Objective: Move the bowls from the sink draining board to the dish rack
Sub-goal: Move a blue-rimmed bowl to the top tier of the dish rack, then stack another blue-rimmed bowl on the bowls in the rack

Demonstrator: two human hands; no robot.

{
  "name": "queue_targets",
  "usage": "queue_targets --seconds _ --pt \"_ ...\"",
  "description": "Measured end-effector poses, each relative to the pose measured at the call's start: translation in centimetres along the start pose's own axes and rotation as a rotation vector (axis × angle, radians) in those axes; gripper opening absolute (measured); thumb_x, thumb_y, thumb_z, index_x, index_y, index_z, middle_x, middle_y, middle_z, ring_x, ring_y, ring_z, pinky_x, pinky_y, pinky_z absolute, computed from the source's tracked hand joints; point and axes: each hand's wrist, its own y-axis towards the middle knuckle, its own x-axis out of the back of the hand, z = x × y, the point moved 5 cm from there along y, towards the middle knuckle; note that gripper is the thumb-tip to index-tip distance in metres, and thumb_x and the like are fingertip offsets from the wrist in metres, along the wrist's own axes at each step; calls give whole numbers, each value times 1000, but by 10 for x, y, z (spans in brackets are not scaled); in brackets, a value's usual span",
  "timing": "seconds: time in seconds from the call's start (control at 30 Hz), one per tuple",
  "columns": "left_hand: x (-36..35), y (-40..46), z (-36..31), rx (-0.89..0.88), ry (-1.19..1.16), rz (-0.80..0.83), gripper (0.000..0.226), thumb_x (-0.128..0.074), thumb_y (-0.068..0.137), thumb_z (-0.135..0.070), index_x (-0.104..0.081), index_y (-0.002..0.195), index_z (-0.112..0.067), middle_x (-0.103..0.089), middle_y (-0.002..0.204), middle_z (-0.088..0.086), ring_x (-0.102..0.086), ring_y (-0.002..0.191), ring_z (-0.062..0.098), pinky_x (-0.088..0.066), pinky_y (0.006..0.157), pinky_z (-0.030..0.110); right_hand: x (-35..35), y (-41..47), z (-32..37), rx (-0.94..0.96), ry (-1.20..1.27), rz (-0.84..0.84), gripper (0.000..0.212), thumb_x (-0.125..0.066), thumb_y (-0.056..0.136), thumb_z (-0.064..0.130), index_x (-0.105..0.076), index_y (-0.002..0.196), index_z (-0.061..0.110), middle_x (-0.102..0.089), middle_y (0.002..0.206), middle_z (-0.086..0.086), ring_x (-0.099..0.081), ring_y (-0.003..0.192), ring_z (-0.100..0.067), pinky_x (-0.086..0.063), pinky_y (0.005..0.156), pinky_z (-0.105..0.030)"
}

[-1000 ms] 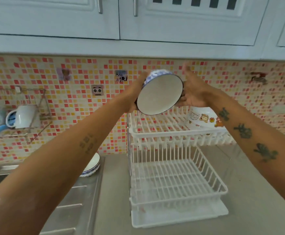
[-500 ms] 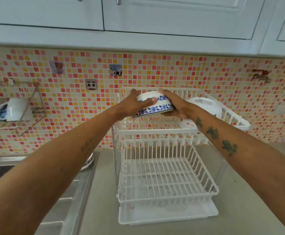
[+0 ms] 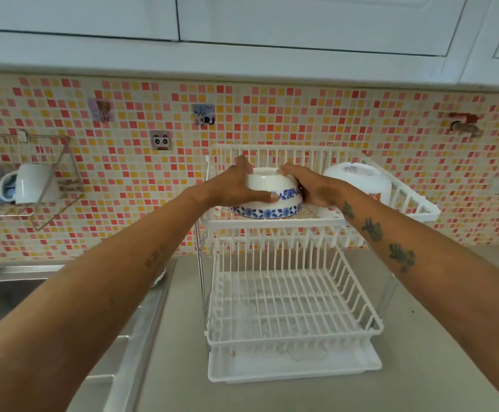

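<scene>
I have my left hand (image 3: pixel 230 188) and right hand (image 3: pixel 310 188), fingers wrapped round its sides, holding the blue bowl (image 3: pixel 267 193) upside down over the rack (image 3: pixel 287 224) top tier at frame centre beside a white bowl (image 3: pixel 358 181) already there, not yet released.

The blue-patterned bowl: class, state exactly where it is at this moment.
In the head view the blue-patterned bowl is upside down over the dish rack's top tier, held between the left hand and right hand, left of a white bowl.
</scene>
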Motion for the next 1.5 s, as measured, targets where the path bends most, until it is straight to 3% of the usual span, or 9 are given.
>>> queue_targets --seconds 0.13,0.33,0.53,0.7,0.83,1.03,1.27,1.4,1.5 --pt "-2 -3 -2 -31 125 5 83 -78 72 -48 -29 130 -13 -43 130 8 -51 113 25 -48 74 29 -5 -5 -1 -30 -20 -8 19 -44 97 29 -59 107 23 -68 103 -6 -65 88 -21 -53 81 -34" --pt "-5 -4 -3 -30 268 20 96 -80 68 -51 -25 135 -12 -39 131 9 -43 105 20 -40 83 30 -6 -3 -6 -54 -88 -4 39 -45 94 28 -51 130 15 -62 129 -16 -60 115 -32 -45 105 -44" --pt "9 -4 -6 8 361 92 113 -79 65 -58 -14 146 -12 -35 147 10 -42 132 30 -40 107 41 -2 0 12 85 -321 -208 50 -51 93 28 -44 140 11 -45 147 -10 -47 130 -28 -42 100 -39" --pt "68 -31 -1 9 99 -51 87 -60 84 -57 -18 148 -17 -34 153 13 -43 135 30 -38 108 38 -20 -8 60 387 -317 -455 41 -52 94 31 -55 132 16 -53 139 -5 -50 125 -20 -41 101 -33" --pt "112 -56 49 93 -44 -131 71 -44 92 -59 -27 144 -14 -37 150 12 -50 124 26 -44 97 36 -79 -8 106 511 -250 -389 33 -52 95 23 -59 125 11 -59 131 -5 -54 113 -13 -42 96 -27" --pt "159 -95 166 332 -298 -201 68 -35 94 -60 -42 141 -13 -50 137 9 -43 134 29 -38 111 48 -209 17 151 617 -255 -176 28 -54 95 23 -63 119 12 -61 130 -4 -56 121 -16 -46 102 -32" --pt "173 -153 322 640 -550 -227 51 -32 97 -57 -58 97 -13 -54 95 5 -49 81 18 -40 86 38 -346 87 114 407 -239 79 27 -54 94 25 -65 116 12 -63 125 -7 -60 115 -23 -49 98 -39" --pt "153 -176 397 793 -642 -248 54 -31 97 -58 -57 90 -11 -54 92 9 -49 80 21 -42 80 36 -383 133 62 187 -198 124 29 -54 94 22 -62 114 2 -62 127 -14 -59 107 -25 -48 81 -31" --pt "121 -182 442 904 -774 -168 61 -32 94 -62 -53 93 -5 -52 93 12 -50 82 26 -45 84 38 -388 164 16 6 -127 82 37 -55 94 20 -58 121 -5 -58 129 -16 -56 110 -27 -47 85 -35"
